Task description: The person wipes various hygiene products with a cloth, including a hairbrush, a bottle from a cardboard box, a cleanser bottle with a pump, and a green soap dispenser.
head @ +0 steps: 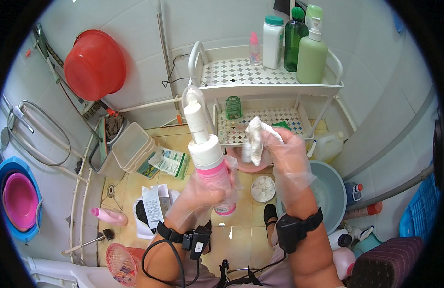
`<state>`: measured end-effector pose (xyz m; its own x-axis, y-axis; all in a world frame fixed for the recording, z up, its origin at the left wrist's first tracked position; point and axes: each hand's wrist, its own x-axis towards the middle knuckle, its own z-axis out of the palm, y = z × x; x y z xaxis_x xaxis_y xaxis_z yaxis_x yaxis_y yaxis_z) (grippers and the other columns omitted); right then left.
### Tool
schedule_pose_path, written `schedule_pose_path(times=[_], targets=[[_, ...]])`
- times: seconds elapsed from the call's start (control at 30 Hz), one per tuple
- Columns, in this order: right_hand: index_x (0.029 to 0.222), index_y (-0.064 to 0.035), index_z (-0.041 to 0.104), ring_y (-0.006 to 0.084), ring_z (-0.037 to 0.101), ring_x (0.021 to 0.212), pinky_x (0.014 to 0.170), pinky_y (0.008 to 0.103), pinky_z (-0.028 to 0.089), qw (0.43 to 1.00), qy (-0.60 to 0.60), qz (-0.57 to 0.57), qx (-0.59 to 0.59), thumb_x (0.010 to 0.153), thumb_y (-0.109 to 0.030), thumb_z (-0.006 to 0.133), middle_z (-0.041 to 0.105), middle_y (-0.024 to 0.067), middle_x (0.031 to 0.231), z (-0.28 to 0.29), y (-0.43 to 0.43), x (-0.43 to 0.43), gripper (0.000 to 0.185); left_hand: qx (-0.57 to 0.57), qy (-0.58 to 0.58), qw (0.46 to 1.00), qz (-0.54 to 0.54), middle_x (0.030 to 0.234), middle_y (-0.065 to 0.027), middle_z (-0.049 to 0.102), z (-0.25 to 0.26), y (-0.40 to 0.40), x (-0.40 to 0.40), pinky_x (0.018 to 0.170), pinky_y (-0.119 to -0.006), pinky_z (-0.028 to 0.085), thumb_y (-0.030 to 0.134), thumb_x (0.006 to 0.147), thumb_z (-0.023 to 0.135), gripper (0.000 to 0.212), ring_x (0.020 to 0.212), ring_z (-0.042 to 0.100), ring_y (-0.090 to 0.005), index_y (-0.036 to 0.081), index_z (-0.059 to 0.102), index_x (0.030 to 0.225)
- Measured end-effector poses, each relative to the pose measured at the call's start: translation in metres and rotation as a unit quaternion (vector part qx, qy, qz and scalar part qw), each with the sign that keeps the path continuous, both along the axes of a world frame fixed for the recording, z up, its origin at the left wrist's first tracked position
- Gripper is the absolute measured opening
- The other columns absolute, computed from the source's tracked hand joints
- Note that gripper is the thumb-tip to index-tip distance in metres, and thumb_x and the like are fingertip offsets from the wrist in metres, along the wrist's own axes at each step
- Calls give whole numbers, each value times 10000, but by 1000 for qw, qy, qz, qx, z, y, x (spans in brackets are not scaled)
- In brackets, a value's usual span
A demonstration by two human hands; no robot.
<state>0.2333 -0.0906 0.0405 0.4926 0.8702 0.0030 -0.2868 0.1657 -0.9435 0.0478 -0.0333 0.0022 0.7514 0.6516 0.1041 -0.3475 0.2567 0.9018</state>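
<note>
In a clear plastic glove, my left hand grips a pink-and-white pump bottle. The bottle stands nearly upright, its white nozzle end pointing away from me, with a clear cap over the tip. My right hand, gloved the same way, pinches a crumpled white cloth or wipe that hangs from the fingers and is partly blurred. Below and between the hands, a round white tub of whitish pieces sits on the tiled floor. A pink basin is partly hidden behind the cloth.
A white two-tier rack holding several bottles stands ahead. At right is a grey-blue basin with water. Clear plastic containers, a pink bottle and a red mesh wastebasket are at left. A red bucket hangs on the wall.
</note>
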Motion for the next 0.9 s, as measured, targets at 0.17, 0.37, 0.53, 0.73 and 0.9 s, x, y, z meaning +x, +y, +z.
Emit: schedule_pose_path(times=[0.17,0.37,0.53,0.73,0.9], targets=[[798,38,642,125,596,638,615,276,527,916,-356,-151,-102,807,-181,727,621,57,679,-1,6,3,235,19,53,998,-1,903,-42,557,4,0,-8,784,-349,459,65,590,745,588,860,563,-181,78,509,1128],[896,-24,611,61,544,721,652,217,436,999,-6,16,27,907,-223,633,621,4,838,8,-6,-27,201,40,129,991,-14,887,-28,568,0,-2,1,735,-317,475,23,630,703,453,806,562,-139,51,535,1050],[1111,24,641,92,587,970,962,277,420,991,-7,123,58,925,-200,624,661,39,1024,11,-10,-31,292,141,208,966,55,890,-9,582,-6,2,-1,669,-296,493,20,683,698,338,771,572,-105,47,556,988],[1188,57,602,172,570,1084,1025,344,382,984,-37,131,116,924,-201,624,616,130,1189,1,-8,-41,370,187,319,905,209,824,-65,621,-1,0,9,624,-292,499,89,706,674,362,692,594,-125,22,528,1030],[1278,63,531,130,562,1033,932,274,425,926,-336,57,160,945,-206,589,625,78,1119,-19,-3,-41,432,205,288,912,209,770,-94,631,0,-1,15,493,-329,485,130,722,693,361,520,582,-162,22,527,1024]])
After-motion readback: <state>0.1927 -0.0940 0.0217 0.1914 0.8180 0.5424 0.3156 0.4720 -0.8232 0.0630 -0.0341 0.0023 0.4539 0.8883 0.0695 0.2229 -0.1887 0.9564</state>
